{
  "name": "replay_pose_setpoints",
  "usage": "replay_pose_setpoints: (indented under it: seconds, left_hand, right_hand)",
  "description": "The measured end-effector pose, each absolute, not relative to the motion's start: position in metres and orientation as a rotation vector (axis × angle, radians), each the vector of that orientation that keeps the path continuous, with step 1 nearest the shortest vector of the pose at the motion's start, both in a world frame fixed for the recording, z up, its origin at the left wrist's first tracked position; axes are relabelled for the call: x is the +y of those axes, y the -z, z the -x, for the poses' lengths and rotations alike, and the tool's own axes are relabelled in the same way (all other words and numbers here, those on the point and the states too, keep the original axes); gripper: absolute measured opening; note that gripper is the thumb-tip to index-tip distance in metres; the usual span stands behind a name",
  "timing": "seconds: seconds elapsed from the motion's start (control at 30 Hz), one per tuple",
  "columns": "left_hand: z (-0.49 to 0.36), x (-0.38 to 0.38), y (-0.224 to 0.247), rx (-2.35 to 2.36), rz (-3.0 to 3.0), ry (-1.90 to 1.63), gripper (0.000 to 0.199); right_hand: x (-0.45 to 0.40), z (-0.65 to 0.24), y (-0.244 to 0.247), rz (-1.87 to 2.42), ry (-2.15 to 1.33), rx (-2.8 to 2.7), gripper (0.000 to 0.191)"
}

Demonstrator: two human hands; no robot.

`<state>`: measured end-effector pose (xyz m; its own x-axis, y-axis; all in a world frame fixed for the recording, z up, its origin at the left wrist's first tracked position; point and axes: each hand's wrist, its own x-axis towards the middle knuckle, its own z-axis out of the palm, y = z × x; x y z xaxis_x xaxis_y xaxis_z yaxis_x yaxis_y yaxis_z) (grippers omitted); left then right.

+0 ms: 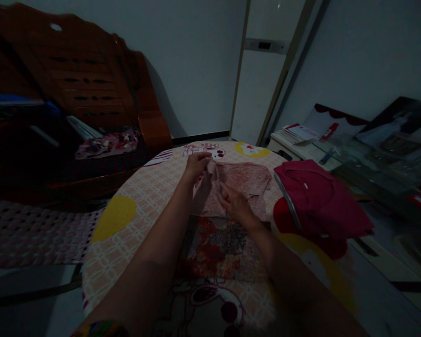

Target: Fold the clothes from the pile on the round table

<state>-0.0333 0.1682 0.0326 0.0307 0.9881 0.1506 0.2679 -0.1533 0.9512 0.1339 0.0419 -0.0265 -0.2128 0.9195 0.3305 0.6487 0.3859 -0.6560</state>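
Observation:
A pink garment [243, 175] lies partly folded on the round table, its left part lifted between my hands. My left hand [196, 166] is closed on the raised edge at the far side. Nearer to me, my right hand [236, 203] pinches the same edge. Just below the pink cloth, a dark patterned piece of fabric [217, 248] with red and orange patches lies flat, partly covered by my right forearm. The exact kind of the pink garment cannot be made out in the dim light.
A stack of folded magenta clothing [319, 196] sits at the table's right edge. The patterned tablecloth [143, 220] covers the table. Beyond are a wooden bench [80, 79], a woven seat [38, 231], a tall white cabinet unit [263, 84] and a glass-topped stand [358, 164].

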Motion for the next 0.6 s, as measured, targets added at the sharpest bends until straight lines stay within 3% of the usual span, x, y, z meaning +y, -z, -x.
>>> replay_pose_setpoints:
  seconds: [0.17,0.3,0.4,0.6]
  left_hand:
    - [0.010,0.193,-0.037,0.971,-1.641,-1.010,0.047]
    - [0.023,0.217,-0.022,1.438,-1.683,-1.193,0.039]
    - [0.035,0.222,-0.004,1.756,-1.791,-1.134,0.031]
    - [0.030,0.220,0.020,1.845,-1.840,-0.983,0.023]
  right_hand:
    - [0.054,-0.141,0.034,1.524,-0.657,-1.589,0.050]
    - [0.057,-0.146,0.039,1.553,-0.680,-1.537,0.045]
    - [0.056,-0.146,0.039,1.582,-0.630,-1.604,0.040]
    - [0.053,-0.144,0.035,1.618,-0.599,-1.677,0.034]
